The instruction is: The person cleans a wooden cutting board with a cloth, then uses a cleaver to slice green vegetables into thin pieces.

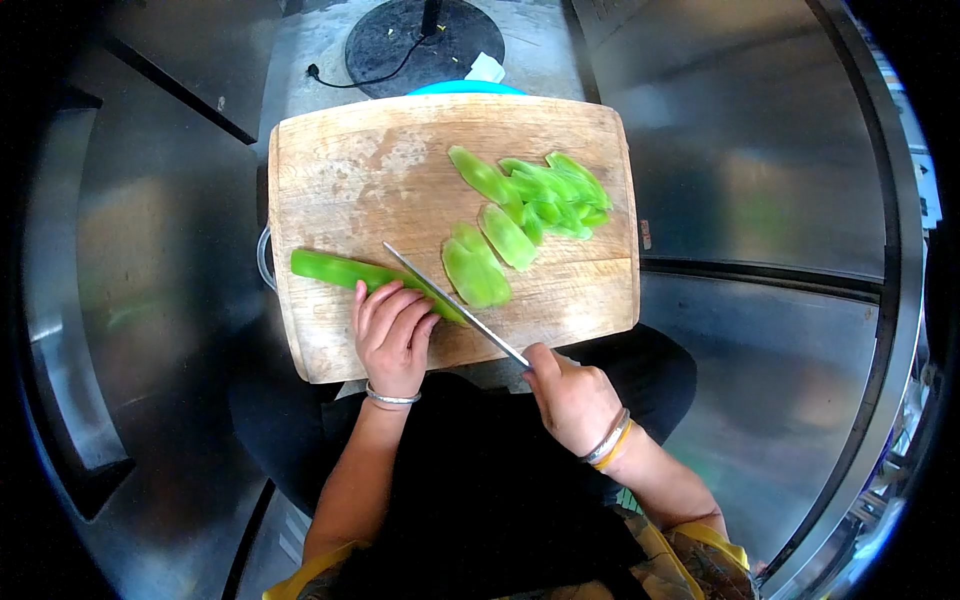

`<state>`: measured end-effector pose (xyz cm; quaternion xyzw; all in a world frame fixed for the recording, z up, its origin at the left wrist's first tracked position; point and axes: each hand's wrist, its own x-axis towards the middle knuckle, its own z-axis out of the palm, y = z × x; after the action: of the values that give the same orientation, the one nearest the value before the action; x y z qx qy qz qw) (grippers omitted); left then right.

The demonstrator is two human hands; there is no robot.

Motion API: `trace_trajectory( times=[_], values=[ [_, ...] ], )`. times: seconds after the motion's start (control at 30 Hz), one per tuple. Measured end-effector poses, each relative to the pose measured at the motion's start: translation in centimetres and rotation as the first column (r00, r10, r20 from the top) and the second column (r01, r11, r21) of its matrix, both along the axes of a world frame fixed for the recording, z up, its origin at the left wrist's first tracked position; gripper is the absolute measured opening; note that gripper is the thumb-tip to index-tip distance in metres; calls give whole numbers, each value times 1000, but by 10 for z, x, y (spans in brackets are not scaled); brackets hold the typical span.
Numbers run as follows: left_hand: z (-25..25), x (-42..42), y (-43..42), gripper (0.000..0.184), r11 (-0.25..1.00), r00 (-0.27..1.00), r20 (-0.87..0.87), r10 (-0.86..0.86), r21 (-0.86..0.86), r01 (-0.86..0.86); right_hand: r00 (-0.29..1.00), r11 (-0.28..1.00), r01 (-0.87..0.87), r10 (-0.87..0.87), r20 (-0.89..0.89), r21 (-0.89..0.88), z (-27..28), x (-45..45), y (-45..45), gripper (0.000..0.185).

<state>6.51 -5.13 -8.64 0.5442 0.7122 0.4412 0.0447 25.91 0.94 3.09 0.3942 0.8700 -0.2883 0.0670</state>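
Observation:
A long green vegetable stalk (335, 268) lies slantwise on the wooden cutting board (350, 170). My left hand (395, 330) presses on the stalk near its right end, fingers bent over it. In my right hand (572, 395) is the handle of a knife (455, 303); its thin blade slants up and left across the stalk, just beyond my left fingers. Thin green slices (476, 268) lie right of the blade, and a heap of more slices (560, 195) sits at the board's upper right.
Metal cabinet fronts (760, 130) stand on both sides of the board. Beyond its far edge are a blue rim (465, 88), a round black base (385, 45) and a cable with a plug (313, 71). My dark-clothed legs are under the near edge.

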Motion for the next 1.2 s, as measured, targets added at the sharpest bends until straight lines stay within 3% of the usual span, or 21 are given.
trace_trajectory(
  times=[0.43,0.67,0.87,0.93,1.07,1.2],
  values=[
    [-1,0,1,15,1000,1000,-15,7,-5,-7,984,998,-56,62,169,-38,-1,-13,-2,19],
    [2,-2,-1,14,1000,999,32,-21,-11,22,998,1000,-23,24,50,-6,-48,-25,14,22],
    [0,-4,-4,15,1000,999,32,-24,-7,25,994,996,85,-86,-62,-18,-11,-19,7,22],
    [0,-5,-4,16,1000,999,49,-22,-3,22,999,997,45,-43,30,-55,2,-18,5,19],
    [1,-4,-3,17,1000,999,41,-4,-7,5,998,997,-50,47,52,59,2,-12,-2,15],
    [2,-4,-2,17,1000,1000,26,9,10,-9,996,998,-46,42,79,49,2,-13,-5,19]
  ],
)
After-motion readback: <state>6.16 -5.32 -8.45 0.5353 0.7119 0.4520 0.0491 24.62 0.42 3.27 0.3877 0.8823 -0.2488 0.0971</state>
